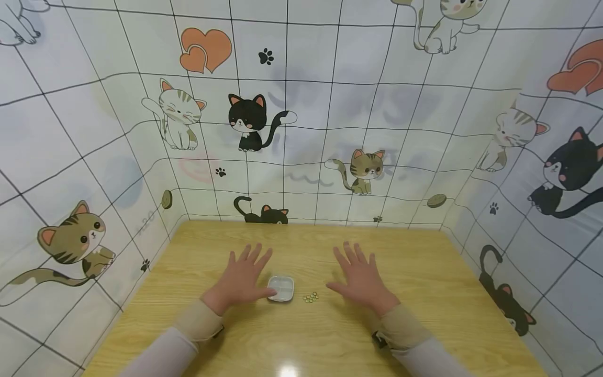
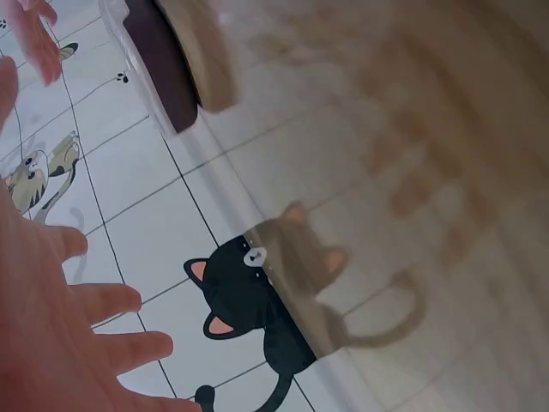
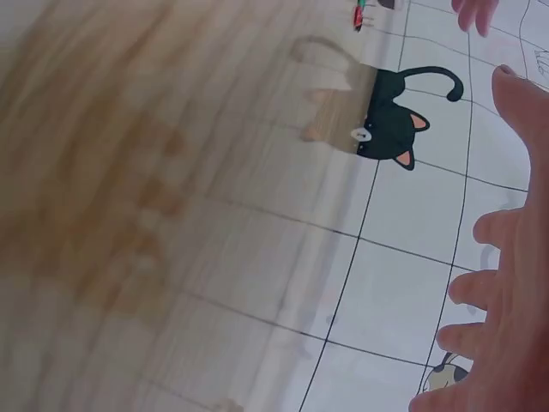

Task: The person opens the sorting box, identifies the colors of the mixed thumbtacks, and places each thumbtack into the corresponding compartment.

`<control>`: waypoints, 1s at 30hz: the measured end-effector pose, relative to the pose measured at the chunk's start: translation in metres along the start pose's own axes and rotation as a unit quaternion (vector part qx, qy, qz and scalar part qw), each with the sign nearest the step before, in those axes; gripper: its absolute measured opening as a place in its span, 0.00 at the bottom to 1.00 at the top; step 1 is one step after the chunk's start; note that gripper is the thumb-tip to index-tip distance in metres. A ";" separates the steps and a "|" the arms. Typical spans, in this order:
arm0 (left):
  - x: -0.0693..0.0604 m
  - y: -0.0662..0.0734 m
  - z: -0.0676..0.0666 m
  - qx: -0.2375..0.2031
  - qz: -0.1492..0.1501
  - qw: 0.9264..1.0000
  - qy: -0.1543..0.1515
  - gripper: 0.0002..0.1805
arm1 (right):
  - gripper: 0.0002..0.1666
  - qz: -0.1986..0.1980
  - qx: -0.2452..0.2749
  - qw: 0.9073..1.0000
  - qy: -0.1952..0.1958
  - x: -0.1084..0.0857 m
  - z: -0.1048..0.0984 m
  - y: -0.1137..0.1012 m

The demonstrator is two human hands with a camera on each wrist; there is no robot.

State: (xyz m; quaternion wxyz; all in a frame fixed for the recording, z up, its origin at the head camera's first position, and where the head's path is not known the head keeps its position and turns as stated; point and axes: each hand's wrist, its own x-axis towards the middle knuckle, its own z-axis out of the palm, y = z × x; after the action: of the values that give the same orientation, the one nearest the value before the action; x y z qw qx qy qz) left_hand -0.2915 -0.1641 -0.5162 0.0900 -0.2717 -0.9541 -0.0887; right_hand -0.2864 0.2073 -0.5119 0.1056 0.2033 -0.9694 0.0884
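A small white square dish (image 1: 284,287) with dividing lines inside stands on the wooden table. My left hand (image 1: 241,281) spreads its fingers just left of it. The left thumb overlaps the dish's near left edge in the head view; whether it touches, I cannot tell. Several tiny yellow-green pieces (image 1: 310,298) lie grouped just right of the dish, too small to make out. Farther right, my right hand (image 1: 364,283) is held with fingers spread, its thumb pointing toward those pieces. Both hands hold nothing. In the left wrist view the dish (image 2: 159,64) shows a dark side.
The wooden table (image 1: 301,340) has a glossy, reflecting surface. White cloth walls (image 1: 311,104) printed with cats and grid lines enclose its back and both sides. At the top of the right wrist view is a small red and green thing (image 3: 358,15), cut off.
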 end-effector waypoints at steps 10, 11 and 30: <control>0.002 0.009 -0.001 -0.046 -0.026 0.999 -0.005 0.59 | 0.52 0.002 0.082 0.996 -0.035 0.027 0.009 -0.045; 0.002 0.010 -0.001 -0.051 -0.025 0.998 -0.007 0.58 | 0.51 -0.006 0.089 0.995 -0.034 0.029 0.011 -0.050; 0.011 0.013 0.009 -0.160 -0.012 0.986 -0.050 0.47 | 0.35 -0.079 0.182 0.977 -0.074 0.052 0.031 -0.106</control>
State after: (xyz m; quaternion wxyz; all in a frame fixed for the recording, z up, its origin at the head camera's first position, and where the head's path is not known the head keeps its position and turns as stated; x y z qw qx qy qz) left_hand -0.2948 -0.1463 -0.5213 -0.0032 -0.2749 -0.9340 -0.2279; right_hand -0.2940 0.0855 -0.5155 0.0012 0.3010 -0.9231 0.2393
